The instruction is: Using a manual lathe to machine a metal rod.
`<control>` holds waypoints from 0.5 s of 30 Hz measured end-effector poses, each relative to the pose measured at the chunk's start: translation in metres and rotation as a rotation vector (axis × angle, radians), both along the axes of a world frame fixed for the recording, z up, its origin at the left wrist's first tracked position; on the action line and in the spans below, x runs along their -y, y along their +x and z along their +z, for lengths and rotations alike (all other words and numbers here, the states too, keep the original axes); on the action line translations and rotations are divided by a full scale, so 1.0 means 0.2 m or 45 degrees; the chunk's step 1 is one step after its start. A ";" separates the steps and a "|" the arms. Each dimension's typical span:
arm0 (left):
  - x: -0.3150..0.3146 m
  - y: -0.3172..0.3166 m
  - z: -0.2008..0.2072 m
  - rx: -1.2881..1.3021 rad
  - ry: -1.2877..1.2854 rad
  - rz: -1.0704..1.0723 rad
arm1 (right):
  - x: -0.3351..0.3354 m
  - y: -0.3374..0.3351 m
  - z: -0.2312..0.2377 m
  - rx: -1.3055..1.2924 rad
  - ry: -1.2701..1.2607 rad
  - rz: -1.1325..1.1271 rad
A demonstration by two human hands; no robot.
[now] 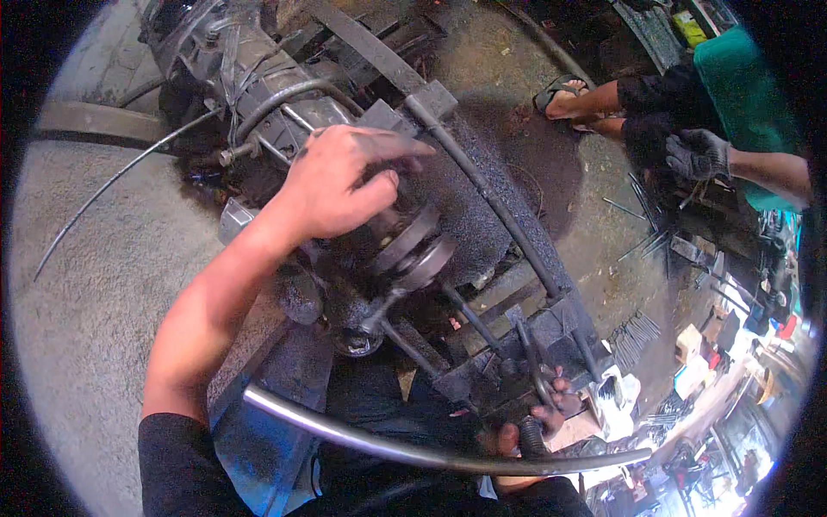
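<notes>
My left hand (353, 181) is above the greasy machine (413, 246), with its index finger stretched toward the right and its thumb apart. Nothing is in it. Below its fingers lies a round, pulley-like metal part of the machine. At the lower right, my right hand (564, 398) is closed around a dark lever (531, 358) with a ribbed lower part, at the machine's near end; some of its fingers are hidden. A long, bent, shiny metal pipe (370, 441) crosses in front of my body and over my right forearm.
A thin curved rod (112, 177) sticks out to the left. At the upper right a co-worker sits with a gloved hand (698, 155) and a sandalled foot (564, 96). Thin metal rods (642, 228) and bolt-like pieces (633, 340) lie on the floor. A steel rail (487, 185) runs along the machine.
</notes>
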State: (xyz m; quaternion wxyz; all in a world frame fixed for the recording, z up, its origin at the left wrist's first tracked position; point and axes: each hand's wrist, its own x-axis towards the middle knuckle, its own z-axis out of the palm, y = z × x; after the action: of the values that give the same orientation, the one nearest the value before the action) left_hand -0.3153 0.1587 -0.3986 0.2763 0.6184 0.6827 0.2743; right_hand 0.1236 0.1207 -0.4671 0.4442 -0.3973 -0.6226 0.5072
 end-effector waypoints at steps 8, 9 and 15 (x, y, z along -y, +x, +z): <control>0.00 0.00 -0.02 0.015 -0.026 0.047 | -0.04 -0.18 0.18 0.085 0.293 -0.042; -0.01 0.00 -0.02 0.017 -0.017 0.045 | -0.06 -0.16 0.19 0.146 0.302 0.010; -0.01 0.00 -0.01 -0.075 -0.083 0.072 | -0.14 -0.15 0.16 0.234 0.553 0.221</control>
State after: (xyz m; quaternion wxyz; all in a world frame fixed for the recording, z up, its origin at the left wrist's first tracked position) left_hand -0.3160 0.1607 -0.4013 0.2681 0.5974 0.7162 0.2414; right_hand 0.0935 0.1485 -0.4356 0.4153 -0.2822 -0.7866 0.3594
